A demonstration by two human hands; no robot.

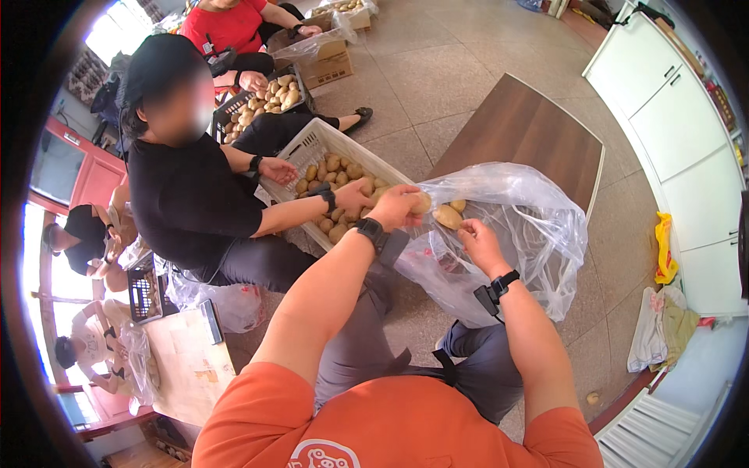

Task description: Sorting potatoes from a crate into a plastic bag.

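Observation:
My left hand (395, 207) grips a potato (421, 202) between the white plastic crate (304, 143) and a large clear plastic bag (503, 175). The crate holds many loose potatoes (336, 169). Just right of that hand, a longer potato (448, 217) and a smaller one (458, 205) show at the bag's mouth. My right hand (483, 243) has its fingertips curled at the near end of the longer potato; whether they pinch it or the bag's film is unclear. The bag spreads loosely over the floor before my legs.
A co-worker in black (187, 193) sits at left, one hand (354, 196) in the crate beside mine. Behind the bag is a brown wooden board (521, 126). Another person handles potatoes in a black crate (301, 88). White cabinets (661, 111) line the right.

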